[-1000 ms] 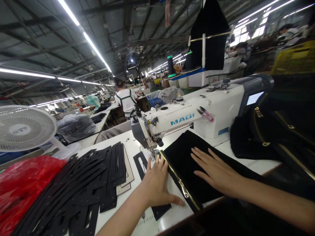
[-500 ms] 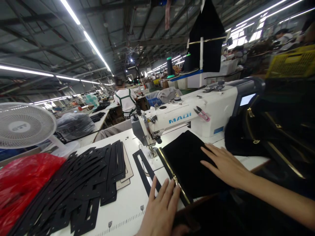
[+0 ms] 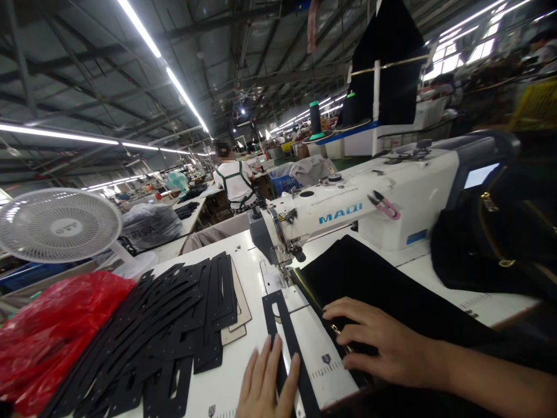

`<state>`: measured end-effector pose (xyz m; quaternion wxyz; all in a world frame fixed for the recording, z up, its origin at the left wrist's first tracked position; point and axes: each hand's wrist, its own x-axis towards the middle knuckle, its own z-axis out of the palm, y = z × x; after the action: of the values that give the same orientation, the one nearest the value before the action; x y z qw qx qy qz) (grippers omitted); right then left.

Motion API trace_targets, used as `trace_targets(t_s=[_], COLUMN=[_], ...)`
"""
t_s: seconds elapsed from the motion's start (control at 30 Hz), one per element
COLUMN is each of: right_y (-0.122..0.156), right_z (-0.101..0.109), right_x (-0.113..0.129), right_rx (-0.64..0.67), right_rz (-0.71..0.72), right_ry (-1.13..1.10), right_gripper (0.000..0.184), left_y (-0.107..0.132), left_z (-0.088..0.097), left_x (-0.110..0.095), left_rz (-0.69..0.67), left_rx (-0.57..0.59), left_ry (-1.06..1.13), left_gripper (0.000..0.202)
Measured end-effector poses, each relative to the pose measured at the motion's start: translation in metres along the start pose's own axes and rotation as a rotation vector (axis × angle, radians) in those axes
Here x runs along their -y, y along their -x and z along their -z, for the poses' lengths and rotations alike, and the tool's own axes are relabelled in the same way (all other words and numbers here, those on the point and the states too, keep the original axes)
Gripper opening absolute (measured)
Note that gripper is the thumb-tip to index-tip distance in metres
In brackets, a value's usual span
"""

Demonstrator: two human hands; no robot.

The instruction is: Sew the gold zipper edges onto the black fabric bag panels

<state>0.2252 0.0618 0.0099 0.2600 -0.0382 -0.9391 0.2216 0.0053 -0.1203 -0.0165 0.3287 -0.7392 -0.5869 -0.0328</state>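
Observation:
My left hand (image 3: 266, 383) lies flat, fingers stretched, on a black slotted frame piece (image 3: 284, 325) at the table's near edge. My right hand (image 3: 378, 341) has its fingers curled onto the gold zipper edge (image 3: 336, 330) of a black fabric panel (image 3: 374, 284), close to the zipper pull. The panel stretches from the presser foot (image 3: 285, 258) of the white MAQI sewing machine (image 3: 348, 212) back toward me. What the right fingers pinch is too small to make out.
A stack of black slotted pieces (image 3: 174, 325) lies to the left, beside a red plastic bag (image 3: 47, 331) and a white fan (image 3: 58, 223). Pink snips (image 3: 385, 204) rest on the machine. Black bags with gold zippers (image 3: 496, 244) pile at right. A person (image 3: 235, 180) works at a far table.
My right hand slid from the middle of the panel to its zipper edge and curled. My left hand drew back to the table's near edge onto the frame piece. The view shifted.

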Motion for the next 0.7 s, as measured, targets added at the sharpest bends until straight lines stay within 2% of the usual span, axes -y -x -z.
trace_targets(t_s=[0.1, 0.2, 0.27, 0.37, 0.47, 0.57, 0.7], right_y=[0.000, -0.008, -0.018, -0.034, -0.045, -0.044, -0.031], right_z=[0.003, 0.009, 0.011, 0.007, -0.003, -0.012, -0.022], right_x=[0.004, 0.007, -0.001, -0.026, -0.046, -0.047, -0.029], right_rx=[0.023, 0.066, 0.056, 0.088, 0.167, 0.165, 0.130], right_rz=[-0.060, -0.184, -0.224, -0.217, -0.241, -0.275, -0.278], right_ry=[-0.038, -0.064, -0.024, 0.141, 0.254, 0.277, 0.291], right_gripper=[0.013, 0.023, 0.029, 0.040, 0.046, 0.047, 0.048], left_y=[-0.004, -0.005, -0.008, -0.020, -0.038, -0.053, -0.061], left_z=[-0.004, -0.009, -0.011, -0.015, -0.016, -0.012, -0.002], left_x=[0.015, 0.027, 0.031, 0.035, 0.041, 0.049, 0.054], left_rz=[-0.130, -0.112, -0.085, -0.149, -0.024, 0.140, 0.178], left_rx=[0.011, 0.053, 0.068, 0.096, 0.148, 0.152, 0.011], left_ry=[0.056, 0.116, 0.123, 0.177, 0.270, 0.354, 0.395], left_gripper=[0.047, 0.051, 0.055, 0.055, 0.048, 0.043, 0.040])
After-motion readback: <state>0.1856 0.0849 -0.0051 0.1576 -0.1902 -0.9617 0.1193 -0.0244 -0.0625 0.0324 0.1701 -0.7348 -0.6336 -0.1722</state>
